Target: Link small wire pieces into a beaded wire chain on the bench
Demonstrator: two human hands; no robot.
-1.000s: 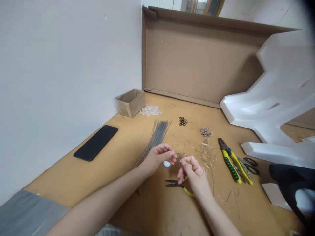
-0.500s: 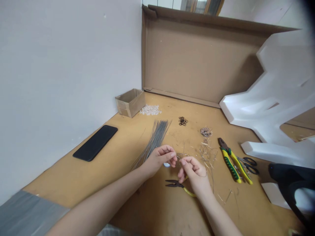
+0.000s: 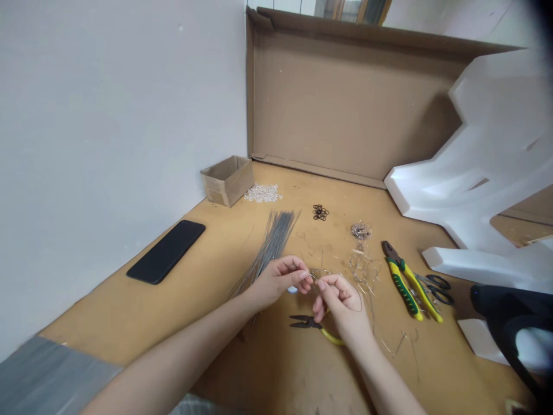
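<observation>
My left hand [image 3: 283, 280] pinches a thin wire [image 3: 313, 278] between thumb and fingertips. Close beside it, my right hand [image 3: 339, 297] is closed on the same piece, and a fine curved strand shows against that palm. Finger and thumb hide most of the wire. A bundle of straight grey wires [image 3: 276, 236] lies just beyond my left hand. Below the hands rest small pliers [image 3: 306, 321] with dark jaws and yellow handles, partly covered by my right hand. Loose bent wire pieces [image 3: 363, 268] are scattered past my right hand.
Along the wall sit a black phone [image 3: 166, 252] and a small cardboard box [image 3: 228, 180] beside clear beads [image 3: 263, 192]. Black rings [image 3: 320, 212] and a wire coil pile [image 3: 360, 230] lie farther back. Right are large pliers [image 3: 410, 282], scissors [image 3: 437, 288] and white foam [image 3: 488, 173].
The fingertips of both hands have come slightly closer, and a short bit of wire now shows between them. The whole view has shifted a little; the tools lie as before.
</observation>
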